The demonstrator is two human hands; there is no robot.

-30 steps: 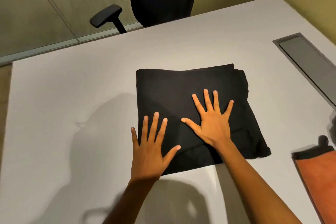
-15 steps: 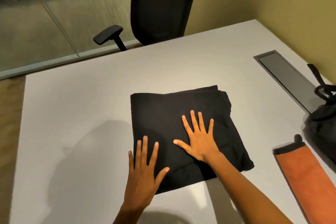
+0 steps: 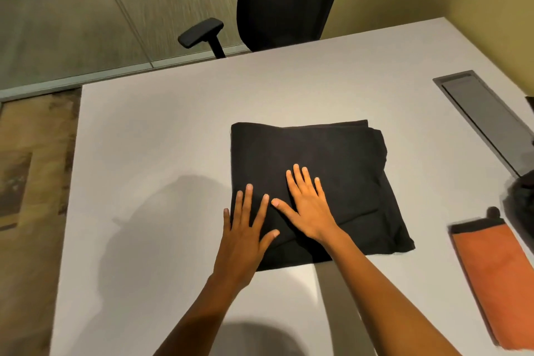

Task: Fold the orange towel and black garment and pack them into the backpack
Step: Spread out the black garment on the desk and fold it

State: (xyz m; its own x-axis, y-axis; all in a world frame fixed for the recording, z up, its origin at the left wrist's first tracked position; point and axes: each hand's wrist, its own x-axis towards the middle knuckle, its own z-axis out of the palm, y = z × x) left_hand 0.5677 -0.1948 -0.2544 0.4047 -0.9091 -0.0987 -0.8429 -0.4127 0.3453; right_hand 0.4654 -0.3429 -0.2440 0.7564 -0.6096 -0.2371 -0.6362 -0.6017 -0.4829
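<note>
A white table (image 3: 150,153) filled the view. Near its middle lay the black garment (image 3: 318,153), folded into a rough square. At the right edge the folded orange towel (image 3: 497,274) lay beside a dark backpack (image 3: 523,202). The left hand (image 3: 245,237) and right hand (image 3: 309,205) pressed flat on the garment, fingers spread, gripping nothing.

Black garment (image 3: 315,170), plain; orange towel (image 3: 502,280), black trim; white table (image 3: 161,136); black chair (image 3: 286,0).
</note>
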